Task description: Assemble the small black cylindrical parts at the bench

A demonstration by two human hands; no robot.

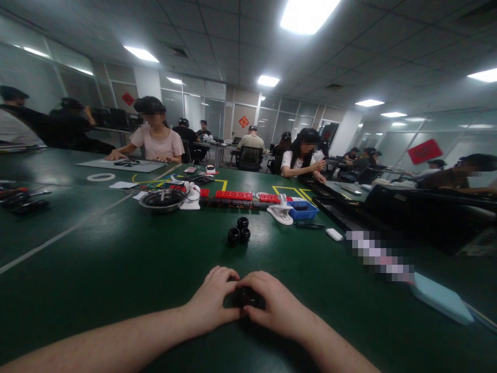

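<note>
My left hand (213, 299) and my right hand (274, 303) meet low in the middle of the view, just over the green tabletop (155, 280). Between them is a glossy black round piece (251, 296) that looks hollow at the top. The fingers and thumb of my right hand curl around it. My left hand's fingers bend around its left side, where the dark area is partly hidden; I cannot tell whether a second piece is there. Farther forward, three similar black round pieces (233, 236) stand close together in a cluster.
Beyond the cluster lie a red power strip (234, 195), a round black tray (162, 201), white clips (282, 212) and a blue bin (303, 209). At right are a white case (334, 234) and a light-blue object (442, 298). People sit across the table.
</note>
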